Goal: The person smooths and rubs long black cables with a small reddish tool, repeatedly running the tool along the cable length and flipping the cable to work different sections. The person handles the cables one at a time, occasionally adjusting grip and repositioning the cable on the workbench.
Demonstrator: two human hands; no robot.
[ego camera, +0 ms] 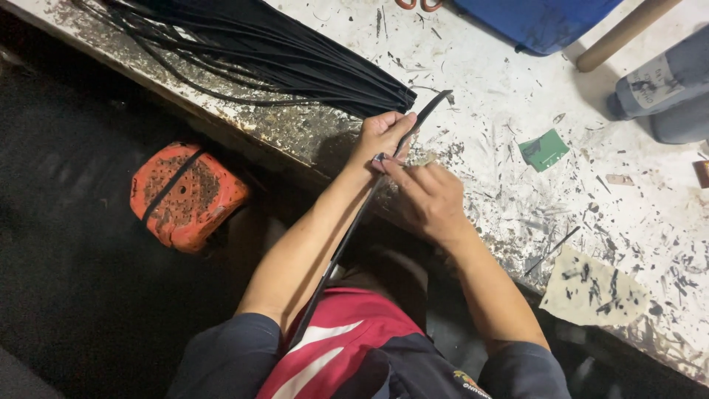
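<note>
Strip bundle (295,59) on table (502,96); crate (185,193) below table edge, left.

Bundle of black strips (258,52): far ends cut off by the top edge; count cannot be told. Single black strip (354,222): lower end hidden against the red and dark garment (347,347); a middle stretch is covered by the left hand (384,134). Small object at the right hand's (428,199) fingers (391,166): too small to identify. Blue container (539,22), wooden rod (624,33), orange handles (419,4) and grey bottles (672,85): all cut by the frame edges. Orange block (185,193) below the counter (517,111): its underside is lost in shadow.
</note>
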